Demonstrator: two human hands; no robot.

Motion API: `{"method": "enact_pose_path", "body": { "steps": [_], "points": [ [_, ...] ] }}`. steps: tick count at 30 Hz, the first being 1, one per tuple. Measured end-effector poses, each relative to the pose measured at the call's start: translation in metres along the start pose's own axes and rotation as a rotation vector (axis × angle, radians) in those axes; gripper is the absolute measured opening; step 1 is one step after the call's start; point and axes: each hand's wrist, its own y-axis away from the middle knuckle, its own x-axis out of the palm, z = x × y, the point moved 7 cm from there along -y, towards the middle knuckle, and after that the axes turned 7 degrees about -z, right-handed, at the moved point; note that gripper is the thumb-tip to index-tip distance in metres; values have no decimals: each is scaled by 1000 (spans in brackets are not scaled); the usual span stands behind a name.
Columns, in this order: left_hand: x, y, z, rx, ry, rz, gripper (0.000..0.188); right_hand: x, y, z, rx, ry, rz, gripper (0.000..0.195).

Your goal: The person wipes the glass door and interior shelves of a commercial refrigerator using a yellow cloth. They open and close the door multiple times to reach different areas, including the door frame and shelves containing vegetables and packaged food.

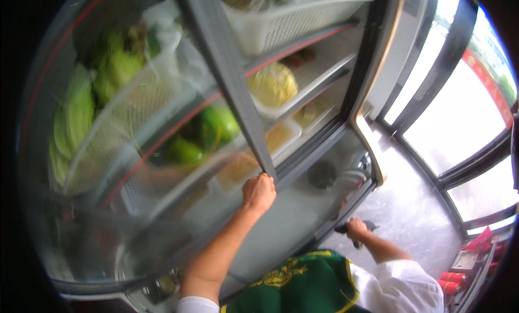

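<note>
My left hand [258,193] is closed around the lower end of the dark frame [227,73] of a sliding glass door on a display refrigerator. Right of that frame, the cabinet is open to its shelves. A yellow round food item [273,85], perhaps in a wrapper, sits there in a white tray [279,110]. Behind the glass, a white basket [140,94] holds leafy green vegetables [117,67], with green round produce [219,124] on the shelf below. Lower right, my right hand [357,229] grips a dark object [342,228]; blur hides what it is.
A perforated white basket [284,27] with bagged goods fills the upper shelf. Below the shelves runs a grey reflective counter surface [279,219]. Grey floor [409,199] and glass doors [458,122] lie to the right. Red cylindrical packages [452,282] stand at the lower right.
</note>
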Motion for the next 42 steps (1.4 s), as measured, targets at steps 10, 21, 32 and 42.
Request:
{"method": "enact_pose_path", "body": {
  "steps": [10, 21, 32, 42],
  "points": [
    [112, -164, -181, 140, 54, 44, 16, 60, 88, -94, 434, -399, 95, 32],
    [179, -254, -280, 189, 94, 137, 20, 88, 112, -152, 542, -341, 66, 38],
    [234, -96, -153, 249, 265, 399, 17, 2, -8, -51, 12, -633, -38, 28],
    [150, 415, 202, -704, -15, 817, 21, -159, -47, 142, -254, -1426, 260, 41]
  ]
}}
